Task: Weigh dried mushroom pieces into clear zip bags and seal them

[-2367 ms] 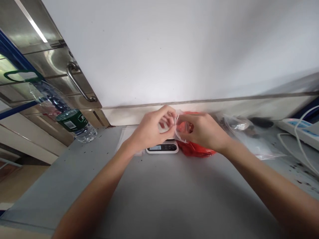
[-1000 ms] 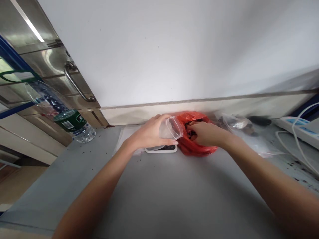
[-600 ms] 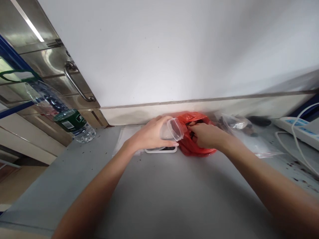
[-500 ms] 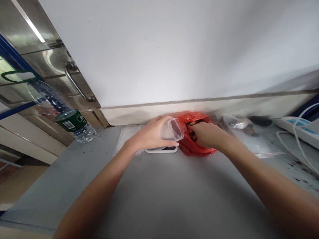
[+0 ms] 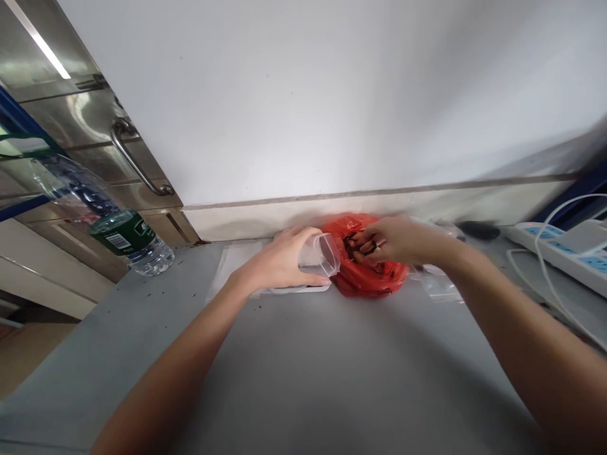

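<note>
At the centre of the frame, your left hand (image 5: 277, 265) wraps around a small clear bag (image 5: 318, 258) and holds its mouth open toward the right, just above a white scale (image 5: 303, 289) that lies on the grey bench (image 5: 303, 366). Your right hand (image 5: 396, 240) hovers over the mouth of the red bag (image 5: 367, 275), fingers bunched together in a pinch on dark pieces (image 5: 363, 243) drawn from it; what the pieces are is too blurred to tell. The red bag sits at the back of the bench against the wall, touching the clear bag's open rim.

By the look of it, you are mid-transfer: a pinch of the dark material is lifted out and the open bag waits beside it. The next move likely calls for a short carry to the left and a release well inside the rim, with your left hand keeping the mouth wide and steady so nothing scatters; dark specks already dot the bench.

At the left edge a water bottle (image 5: 116, 230) stands near a steel door handle (image 5: 135, 161). At the right edge lies a white power strip (image 5: 552, 243), with more clear bags (image 5: 439, 284) just right of the red one.
</note>
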Demonstrator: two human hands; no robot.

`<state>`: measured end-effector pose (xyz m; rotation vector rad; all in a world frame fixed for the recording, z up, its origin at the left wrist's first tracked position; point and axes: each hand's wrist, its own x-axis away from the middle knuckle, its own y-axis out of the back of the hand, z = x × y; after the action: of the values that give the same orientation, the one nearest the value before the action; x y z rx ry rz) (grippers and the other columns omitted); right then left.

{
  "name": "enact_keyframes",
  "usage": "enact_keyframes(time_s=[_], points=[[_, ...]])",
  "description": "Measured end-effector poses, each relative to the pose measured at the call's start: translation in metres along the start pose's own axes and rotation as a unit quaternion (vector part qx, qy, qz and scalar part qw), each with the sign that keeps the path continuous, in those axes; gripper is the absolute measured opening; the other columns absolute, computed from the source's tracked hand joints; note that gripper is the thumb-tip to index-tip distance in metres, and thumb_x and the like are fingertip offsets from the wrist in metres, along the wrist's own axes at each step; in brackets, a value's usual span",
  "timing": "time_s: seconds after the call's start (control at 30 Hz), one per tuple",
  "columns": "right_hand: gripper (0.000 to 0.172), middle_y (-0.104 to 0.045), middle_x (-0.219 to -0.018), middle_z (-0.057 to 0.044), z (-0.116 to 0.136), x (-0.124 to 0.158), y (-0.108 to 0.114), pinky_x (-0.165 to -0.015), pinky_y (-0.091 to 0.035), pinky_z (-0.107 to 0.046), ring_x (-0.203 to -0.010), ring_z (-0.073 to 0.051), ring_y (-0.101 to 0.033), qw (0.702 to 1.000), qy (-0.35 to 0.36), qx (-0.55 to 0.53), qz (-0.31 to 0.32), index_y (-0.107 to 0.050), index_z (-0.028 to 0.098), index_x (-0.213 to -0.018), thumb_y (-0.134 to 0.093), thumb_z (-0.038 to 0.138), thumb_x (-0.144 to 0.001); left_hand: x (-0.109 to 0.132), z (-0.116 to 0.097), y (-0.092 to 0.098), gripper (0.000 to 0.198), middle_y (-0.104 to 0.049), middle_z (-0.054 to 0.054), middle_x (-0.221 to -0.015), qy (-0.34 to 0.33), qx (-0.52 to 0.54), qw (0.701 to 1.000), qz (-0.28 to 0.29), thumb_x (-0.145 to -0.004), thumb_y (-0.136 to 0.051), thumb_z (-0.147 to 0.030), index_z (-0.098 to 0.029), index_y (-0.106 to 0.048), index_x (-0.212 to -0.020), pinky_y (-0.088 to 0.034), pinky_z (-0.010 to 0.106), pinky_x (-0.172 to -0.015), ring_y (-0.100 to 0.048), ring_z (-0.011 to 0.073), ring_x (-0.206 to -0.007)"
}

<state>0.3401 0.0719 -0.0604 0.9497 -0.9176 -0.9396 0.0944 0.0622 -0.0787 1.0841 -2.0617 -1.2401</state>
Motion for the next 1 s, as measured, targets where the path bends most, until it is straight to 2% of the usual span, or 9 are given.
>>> enact_keyframes(time_s=[0.13, 0.33, 0.47, 0.6, 0.77, 0.9, 1.0], points=[[0.013, -0.078, -0.082, 0.0, -0.01, 0.005, 0.014, -0.071, -0.05, -0.031, -0.082, -0.025, -0.07, 0.997, 0.01, -0.082, -0.011, -0.077, 0.023, -0.078, -0.069, 0.032, -0.072, 0.0, -0.003, -0.001, 0.086, -0.05, 0.012, -0.151, 0.005, 0.004, 1.0, 0.004, -0.075, -0.075, -0.061, -0.027, -0.044, -0.147, -0.049, 0.044, -0.102, -0.05, 0.0354, -0.136], [0.029, -0.081, -0.088, -0.003, -0.025, 0.006, 0.016, -0.075, -0.057, -0.036, -0.087, -0.027, -0.074, 0.972, 0.044, -0.228, -0.032, -0.081, 0.022, -0.089, -0.075, 0.04, -0.067, -0.001, -0.005, -0.002, 0.086, -0.05, 0.012, -0.152, -0.004, 0.008, 1.0, 0.0, -0.075, -0.075, -0.062, -0.027, -0.043, -0.147, -0.046, 0.046, -0.107, -0.05, 0.0358, -0.137], [0.037, -0.08, -0.084, -0.005, -0.026, 0.006, 0.015, -0.071, -0.056, -0.035, -0.082, -0.026, -0.074, 0.971, 0.033, -0.233, -0.032, -0.08, 0.02, -0.092, -0.077, 0.046, -0.066, -0.002, -0.005, -0.002, 0.086, -0.05, 0.012, -0.152, -0.005, 0.013, 1.0, 0.003, -0.076, -0.075, -0.062, -0.027, -0.043, -0.148, -0.046, 0.046, -0.107, -0.05, 0.0351, -0.136], [0.036, -0.079, -0.077, -0.004, -0.024, 0.006, 0.014, -0.066, -0.054, -0.033, -0.075, -0.023, -0.072, 0.973, 0.025, -0.222, -0.062, -0.078, 0.019, -0.084, -0.077, 0.05, -0.067, -0.002, -0.005, -0.003, 0.088, -0.049, 0.013, -0.153, -0.002, 0.018, 1.0, 0.004, -0.075, -0.075, -0.063, -0.026, -0.043, -0.148, -0.047, 0.047, -0.106, -0.05, 0.0356, -0.137], [0.036, -0.081, -0.087, -0.006, -0.024, 0.008, 0.015, -0.071, -0.057, -0.036, -0.082, -0.026, -0.073, 0.954, 0.044, -0.286, -0.08, -0.078, 0.02, -0.088, -0.079, 0.049, -0.065, -0.002, -0.006, -0.003, 0.089, -0.049, 0.014, -0.153, 0.002, 0.027, 1.0, 0.003, -0.074, -0.075, -0.063, -0.024, -0.043, -0.148, -0.046, 0.048, -0.107, -0.05, 0.0362, -0.137], [0.04, -0.081, -0.096, -0.007, -0.017, 0.011, 0.016, -0.077, -0.058, -0.038, -0.087, -0.026, -0.073, 0.925, 0.083, -0.366, -0.058, -0.078, 0.02, -0.093, -0.083, 0.048, -0.064, -0.003, -0.009, -0.005, 0.089, -0.046, 0.014, -0.156, -0.011, 0.046, 0.999, -0.007, -0.075, -0.076, -0.062, -0.023, -0.043, -0.148, -0.043, 0.049, -0.111, -0.045, 0.0359, -0.142], [0.037, -0.08, -0.092, -0.006, -0.007, 0.014, 0.015, -0.074, -0.057, -0.036, -0.079, -0.021, -0.072, 0.91, 0.111, -0.398, -0.041, -0.078, 0.02, -0.092, -0.083, 0.045, -0.065, -0.003, -0.012, -0.007, 0.087, -0.048, 0.012, -0.156, -0.03, 0.066, 0.997, -0.023, -0.076, -0.076, -0.062, -0.025, -0.044, -0.148, -0.043, 0.05, -0.111, -0.045, 0.0364, -0.142]])
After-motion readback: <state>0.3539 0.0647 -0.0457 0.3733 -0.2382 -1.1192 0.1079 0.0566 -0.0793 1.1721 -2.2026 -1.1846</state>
